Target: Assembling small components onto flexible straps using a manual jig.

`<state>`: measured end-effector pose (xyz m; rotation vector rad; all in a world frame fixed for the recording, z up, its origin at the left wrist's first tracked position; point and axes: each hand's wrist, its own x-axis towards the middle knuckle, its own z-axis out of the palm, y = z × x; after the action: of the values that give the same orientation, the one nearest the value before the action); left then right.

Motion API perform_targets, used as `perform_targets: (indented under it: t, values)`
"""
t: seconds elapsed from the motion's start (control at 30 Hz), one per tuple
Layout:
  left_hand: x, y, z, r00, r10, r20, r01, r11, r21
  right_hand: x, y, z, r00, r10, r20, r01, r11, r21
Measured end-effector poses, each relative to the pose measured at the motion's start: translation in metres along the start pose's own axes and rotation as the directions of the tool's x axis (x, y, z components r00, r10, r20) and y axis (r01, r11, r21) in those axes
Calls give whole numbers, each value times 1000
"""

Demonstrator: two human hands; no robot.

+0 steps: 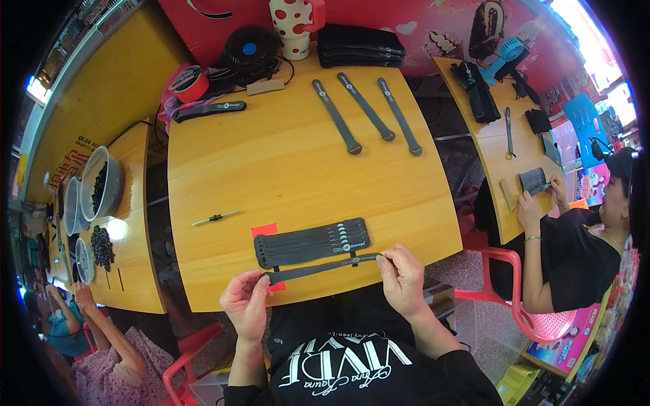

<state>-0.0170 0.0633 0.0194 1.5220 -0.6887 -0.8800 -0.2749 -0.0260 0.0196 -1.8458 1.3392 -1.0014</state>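
Strap (317,270): I watch from afar as one slim dark length with pale printing stretches over the near part of the counter (284,176), just in front of the fanned row; whether it touches the wood I cannot tell.
Left hand (247,298): thumb and fingers clamped together on the strap's left end.
Right hand (403,277): thumb and forefinger pinched on its right end, which I see sitting slightly farther from me than the left.
Red pieces: one (276,287) shows beside the left fingertips, another (264,230) at the row's far left corner.
Fanned row (298,247): several dark straps overlapped side by side, lying flat.
Slim tool (215,218): on the counter to the left, thin rod with a black middle.
Loose straps (366,107): three, spaced apart and slanting, toward the far right.
Black bundle (210,111): far left, near a red tape roll (188,82).
Far edge: I make out a black fan (250,47), a red-spotted mug (291,30) and stacked black pouches (360,46).
Neighbouring counter (484,145): off to the right, a co-worker (575,264) in black handles a grey strip set (533,181).
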Motion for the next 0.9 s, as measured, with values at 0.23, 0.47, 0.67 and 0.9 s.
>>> perform_targets:
  t: [0.23,0.47,0.67,0.9]
  values:
    - [7,-5,-1,999,-27,-41,29,999,45,4,0,10,998,1,65,16,965,-262]
    - [12,-8,0,994,-93,-61,92,996,-20,14,-2,11,998,27,50,-14,972,-235]
    - [13,-13,4,989,-65,-132,39,980,-195,16,-3,14,998,30,53,-16,969,-246]
    - [14,-18,2,994,-37,-105,15,979,-202,19,-3,15,998,41,50,-28,969,-247]
